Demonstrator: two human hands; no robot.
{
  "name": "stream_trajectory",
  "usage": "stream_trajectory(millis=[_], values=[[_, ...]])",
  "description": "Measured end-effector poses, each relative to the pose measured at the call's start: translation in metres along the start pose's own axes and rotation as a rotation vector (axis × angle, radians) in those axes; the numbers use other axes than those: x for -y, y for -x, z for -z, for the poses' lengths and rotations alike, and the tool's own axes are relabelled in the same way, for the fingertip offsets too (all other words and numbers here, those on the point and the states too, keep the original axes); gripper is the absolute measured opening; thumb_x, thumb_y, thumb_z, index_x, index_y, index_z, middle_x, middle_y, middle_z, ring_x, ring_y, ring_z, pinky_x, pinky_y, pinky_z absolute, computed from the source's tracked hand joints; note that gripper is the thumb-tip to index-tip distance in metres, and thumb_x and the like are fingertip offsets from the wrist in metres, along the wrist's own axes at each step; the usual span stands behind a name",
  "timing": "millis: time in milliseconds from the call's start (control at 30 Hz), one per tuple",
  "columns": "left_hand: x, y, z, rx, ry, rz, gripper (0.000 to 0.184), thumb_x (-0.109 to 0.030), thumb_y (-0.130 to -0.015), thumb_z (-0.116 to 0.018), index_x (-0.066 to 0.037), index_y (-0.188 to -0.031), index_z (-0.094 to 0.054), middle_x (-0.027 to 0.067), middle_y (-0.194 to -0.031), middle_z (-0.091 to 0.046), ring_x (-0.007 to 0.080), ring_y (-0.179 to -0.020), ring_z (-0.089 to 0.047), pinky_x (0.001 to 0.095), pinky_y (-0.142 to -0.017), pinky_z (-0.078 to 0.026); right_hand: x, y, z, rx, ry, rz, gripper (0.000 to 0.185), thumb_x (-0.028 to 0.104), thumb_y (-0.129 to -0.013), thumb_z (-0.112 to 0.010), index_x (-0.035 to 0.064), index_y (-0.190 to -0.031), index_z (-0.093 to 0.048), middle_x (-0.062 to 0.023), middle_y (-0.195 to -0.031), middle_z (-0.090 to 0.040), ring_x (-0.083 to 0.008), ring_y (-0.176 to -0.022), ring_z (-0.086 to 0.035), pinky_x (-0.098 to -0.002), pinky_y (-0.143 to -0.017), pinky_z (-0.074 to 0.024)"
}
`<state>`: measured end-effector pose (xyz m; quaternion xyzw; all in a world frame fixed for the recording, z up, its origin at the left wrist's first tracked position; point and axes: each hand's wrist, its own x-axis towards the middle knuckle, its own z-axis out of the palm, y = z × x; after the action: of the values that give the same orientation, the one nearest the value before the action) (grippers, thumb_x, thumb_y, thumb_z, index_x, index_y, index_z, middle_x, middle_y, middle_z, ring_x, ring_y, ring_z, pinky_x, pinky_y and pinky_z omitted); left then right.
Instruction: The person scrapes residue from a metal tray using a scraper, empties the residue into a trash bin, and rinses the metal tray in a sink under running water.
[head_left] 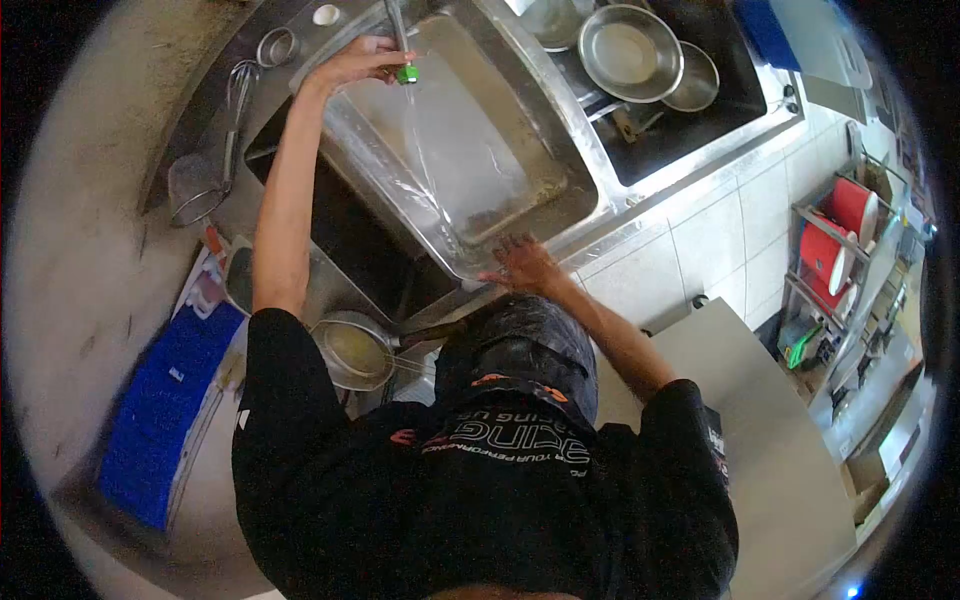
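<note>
My left hand (pixel 362 64) reaches up to a metal tap spout (pixel 396 28), its fingers closed around it near the green nozzle (pixel 407 74). A thin stream of water falls from the nozzle into a large rectangular metal pan (pixel 460 120), which sits in the sink area with cloudy water in it. At the pan's near corner is my right hand (pixel 525 264), fingers spread and a little blurred. It is over or against the rim; I cannot tell whether it touches.
Metal bowls (pixel 630 52) stand in the dark basin at the right. Along the left counter lie a whisk (pixel 240 95), a mesh strainer (pixel 195 190) and a small metal cup (pixel 277 47). A pot (pixel 352 350) sits near my left arm, beside a blue cloth (pixel 170 415). Red-and-white containers (pixel 828 250) fill a rack at right.
</note>
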<state>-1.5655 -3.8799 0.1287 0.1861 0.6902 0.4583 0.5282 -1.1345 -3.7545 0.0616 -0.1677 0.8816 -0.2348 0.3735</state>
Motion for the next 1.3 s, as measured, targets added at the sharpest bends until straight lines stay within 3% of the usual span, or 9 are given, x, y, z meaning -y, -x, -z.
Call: stream_trajectory(millis=[300, 400, 467, 600, 767, 900, 967, 1233, 1300], values=[[0.014, -0.002, 0.01, -0.057, -0.215, 0.071, 0.037, -0.036, -0.075, -0.063, -0.001, -0.087, -0.06, 0.0045, -0.075, -0.06, 0.0117, -0.063, -0.057, 0.0242, -0.055, -0.046, 0.105, -0.084, 0.022, -0.486, -0.844, -0.324, 0.074, 0.054, -0.085, -0.031, -0.0041, -0.13, -0.023, -0.028, -0.13, -0.029, -0.0398, -0.122, -0.028, -0.0461, -0.1, -0.0224], [0.014, -0.004, 0.007, -0.076, -0.189, 0.031, 0.036, -0.034, -0.076, -0.063, 0.0, -0.088, -0.06, 0.0047, -0.076, -0.061, 0.0111, -0.064, -0.057, 0.0234, -0.054, -0.045, 0.089, -0.111, -0.059, -0.257, -0.625, -0.419, 0.069, 0.051, -0.087, -0.029, -0.0016, -0.132, -0.022, -0.0293, -0.129, -0.029, -0.0382, -0.122, -0.028, -0.0419, -0.101, -0.022], [0.014, -0.006, 0.004, -0.087, -0.154, 0.017, 0.029, -0.025, -0.074, -0.063, 0.002, -0.083, -0.06, 0.0084, -0.074, -0.062, 0.013, -0.061, -0.058, 0.0241, -0.049, -0.047, 0.096, -0.095, 0.077, 0.026, -1.089, -0.494, 0.07, 0.051, -0.088, -0.027, 0.0001, -0.134, -0.017, -0.0293, -0.134, -0.02, -0.0337, -0.127, -0.021, -0.0369, -0.104, -0.0173], [0.024, -0.013, 0.018, -0.177, -0.37, 0.082, 0.03, -0.026, -0.069, -0.065, 0.001, -0.08, -0.06, 0.0094, -0.073, -0.062, 0.0142, -0.062, -0.059, 0.026, -0.048, -0.048, 0.089, -0.144, 0.052, -0.412, -1.006, -0.247, 0.078, 0.059, -0.085, -0.026, -0.0037, -0.13, -0.024, -0.0253, -0.131, -0.032, -0.0341, -0.124, -0.027, -0.0398, -0.103, -0.0183], [0.039, -0.009, 0.031, -0.26, -0.645, 0.138, 0.035, -0.029, -0.062, -0.067, 0.002, -0.074, -0.058, 0.0094, -0.065, -0.059, 0.0152, -0.057, -0.057, 0.0283, -0.049, -0.046, 0.061, -0.101, 0.068, -0.05, -0.997, -0.215, 0.064, 0.05, -0.087, -0.036, -0.0029, -0.124, -0.032, -0.0225, -0.118, -0.045, -0.0296, -0.114, -0.04, -0.0361, -0.097, -0.0298], [0.064, 0.01, 0.027, -0.366, -0.587, 0.031, 0.027, -0.022, -0.067, -0.064, 0.002, -0.076, -0.057, 0.0106, -0.066, -0.059, 0.0147, -0.058, -0.056, 0.0306, -0.054, -0.046, 0.046, -0.195, 0.189, -0.723, -1.474, -0.087, 0.058, 0.033, -0.088, -0.047, -0.0015, -0.127, -0.021, -0.0181, -0.115, -0.047, -0.0226, -0.101, -0.049, -0.0331, -0.088, -0.0378], [0.075, 0.023, 0.007, -0.459, -0.109, -0.103, 0.024, -0.014, -0.071, -0.06, 0.002, -0.088, -0.055, 0.0132, -0.072, -0.06, 0.0174, -0.066, -0.059, 0.032, -0.063, -0.046, 0.035, -0.244, 0.228, -0.933, -1.393, -0.069, 0.052, 0.025, -0.088, -0.049, -0.0015, -0.124, -0.023, -0.0155, -0.104, -0.054, -0.0203, -0.092, -0.053, -0.0301, -0.08, -0.0426], [0.1, 0.086, -0.075, -1.288, -0.936, -0.024, 0.063, -0.006, -0.077, -0.052, -0.001, -0.132, -0.022, 0.0265, -0.126, -0.035, 0.0337, -0.113, -0.041, 0.0434, -0.098, -0.027, 0.025, -0.292, 0.25, -0.61, -1.581, 0.188, 0.02, 0.012, -0.088, -0.048, -0.001, -0.1, -0.037, -0.0173, -0.098, -0.06, -0.0235, -0.09, -0.058, -0.0301, -0.073, -0.0488], [0.121, 0.072, -0.071, -1.191, -0.134, -0.098, 0.072, -0.006, -0.078, -0.05, 0.001, -0.135, -0.006, 0.0287, -0.133, -0.02, 0.038, -0.12, -0.031, 0.0481, -0.099, -0.02, 0.029, -0.311, 0.25, -0.691, -1.422, 0.258, 0.024, 0.012, -0.086, -0.051, -0.0019, -0.101, -0.038, -0.0165, -0.098, -0.06, -0.0233, -0.091, -0.058, -0.0302, -0.074, -0.0484]])
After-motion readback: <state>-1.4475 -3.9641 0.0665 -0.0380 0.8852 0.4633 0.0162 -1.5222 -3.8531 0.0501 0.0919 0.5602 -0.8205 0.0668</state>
